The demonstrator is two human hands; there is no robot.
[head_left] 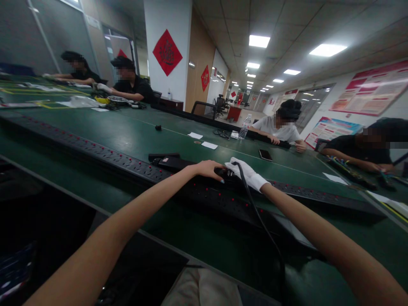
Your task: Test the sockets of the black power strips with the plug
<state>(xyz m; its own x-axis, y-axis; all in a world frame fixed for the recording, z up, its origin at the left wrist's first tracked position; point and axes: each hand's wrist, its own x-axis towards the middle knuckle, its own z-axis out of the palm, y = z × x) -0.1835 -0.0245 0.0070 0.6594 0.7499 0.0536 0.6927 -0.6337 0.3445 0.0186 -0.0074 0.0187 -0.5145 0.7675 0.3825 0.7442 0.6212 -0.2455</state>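
My left hand (210, 169), bare, has its fingers curled over a dark part at the long black power strip in front of me. My right hand (247, 173), in a white glove, is closed on the end of a black power cable (255, 208), close to my left fingertips. A small metallic glint shows between the hands, but the plug end is mostly hidden. From the glove the cable hangs across a black power strip (200, 194) with red dots and down over the table edge. Another dark strip end (167, 160) lies left of my left hand.
A long socket strip (95, 146) stretches left on the green table (134, 125). Beyond my hands lie a phone (265, 154), white paper slips (209, 145), a coiled cable (222, 134) and a water bottle (245, 126). Several people sit around the table.
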